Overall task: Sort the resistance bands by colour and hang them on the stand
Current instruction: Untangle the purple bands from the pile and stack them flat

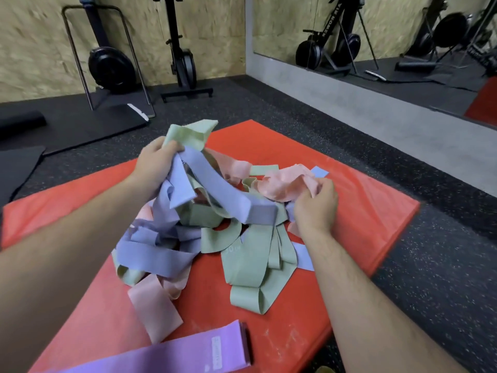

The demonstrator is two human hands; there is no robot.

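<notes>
Nearest us, a violet band point(188, 348) lies flat on the red mat point(363, 211). Mid-mat sits the tangled heap of bands point(242, 259): green, lavender, peach. Our right hand point(314, 203) pinches a peach band point(285, 181) with curled fingers. Our left hand point(154, 164), fingers curled, grips a lavender band point(215, 184) and a green band point(188, 133), raised above the heap. An exercise machine point(183, 63) stands by the far wall.

bands point(236, 208): matt woven cloth | mat point(336, 216): smooth red vinyl | floor point(443, 278): rough speckled rubber
</notes>
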